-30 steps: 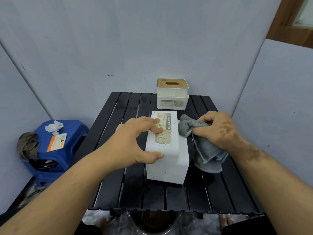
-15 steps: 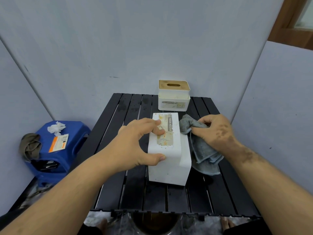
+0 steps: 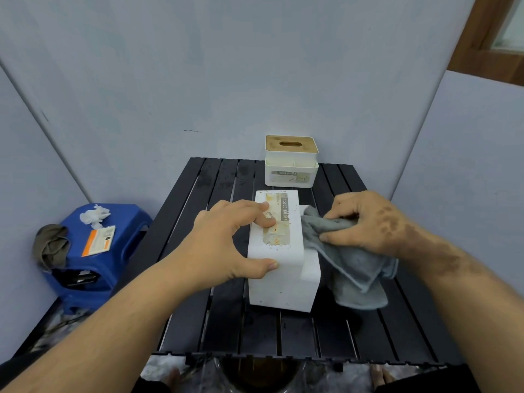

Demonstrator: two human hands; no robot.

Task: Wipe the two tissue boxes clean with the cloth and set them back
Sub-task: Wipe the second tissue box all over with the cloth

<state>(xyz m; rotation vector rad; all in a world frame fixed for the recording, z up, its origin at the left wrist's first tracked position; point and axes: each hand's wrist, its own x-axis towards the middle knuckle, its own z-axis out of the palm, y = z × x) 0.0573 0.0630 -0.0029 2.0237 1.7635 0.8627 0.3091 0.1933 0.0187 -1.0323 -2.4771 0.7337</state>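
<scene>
Left hand (image 3: 224,242) at frame centre, thumb and fingers clamped around the stained white tissue box (image 3: 280,251) lying on the black slatted table (image 3: 198,321). Right hand (image 3: 365,222) centre-right, gripping bunched grey cloth (image 3: 354,268) against the box's right side. Second tissue box (image 3: 291,161) upright at upper centre.

On the black slatted table (image 3: 198,321), the left hand (image 3: 224,245) grips the near white tissue box (image 3: 280,282), fingers on its stained top and thumb on the near face. The right hand (image 3: 365,222) holds a grey cloth (image 3: 354,268) against the box's right side. 1 more tissue box (image 3: 291,163), wooden-lidded, stands at the table's far edge. A blue stool (image 3: 119,251) sits off its left edge.
</scene>
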